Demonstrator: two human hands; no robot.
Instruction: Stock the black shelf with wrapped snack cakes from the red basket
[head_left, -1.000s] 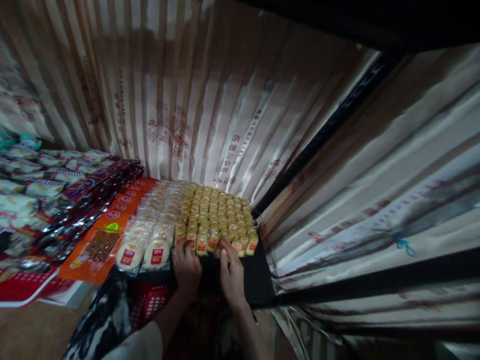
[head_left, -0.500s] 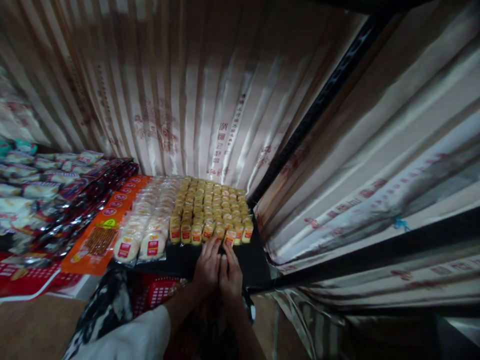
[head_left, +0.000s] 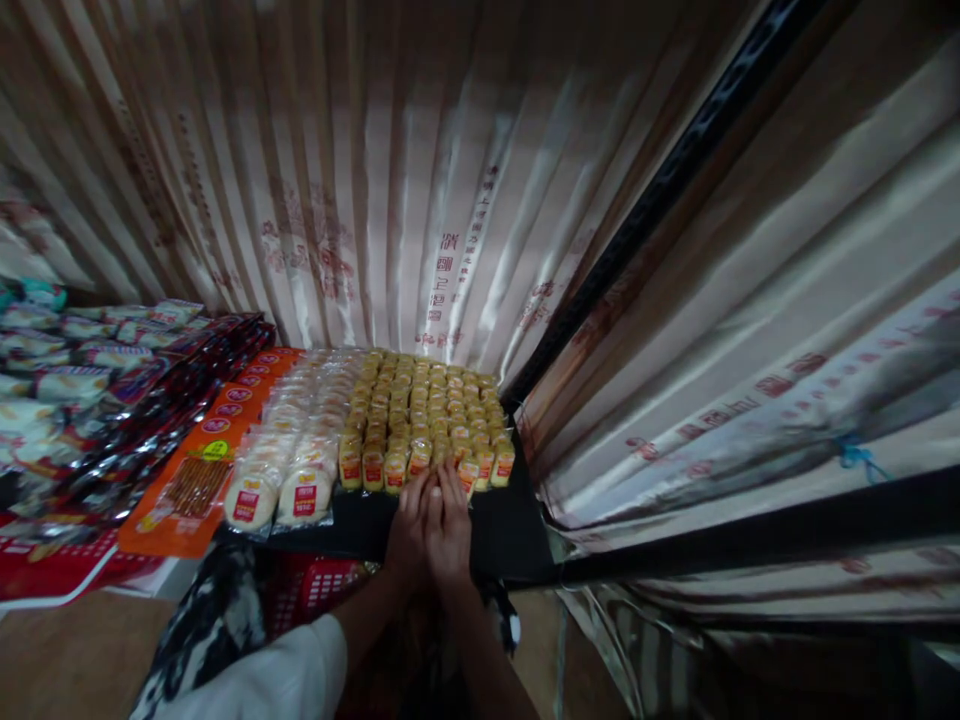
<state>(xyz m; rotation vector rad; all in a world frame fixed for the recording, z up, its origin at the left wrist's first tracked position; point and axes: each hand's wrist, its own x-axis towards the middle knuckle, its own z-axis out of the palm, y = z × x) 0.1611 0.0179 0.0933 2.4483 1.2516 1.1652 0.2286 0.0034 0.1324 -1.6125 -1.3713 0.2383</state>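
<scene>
Small wrapped yellow cakes with red labels stand in several tight rows on a black shelf. My left hand and my right hand are pressed side by side at the front of these rows, right of the middle. Their fingers are together, closed on the front wrapped cake of one row, which they mostly hide. Just right of my right fingertips, a wrapped cake leans a little out of line. The undersides of both hands are out of sight.
Clear-wrapped round white biscuits lie in two rows to the left, beside an orange snack pack. Shiny snack bags are piled at far left. A pleated curtain hangs behind; a black post rises at right. Below is a red basket.
My right hand has drawn in to the left, against my left hand, and its fingers have come off the cake to the right. The view has shifted slightly.
</scene>
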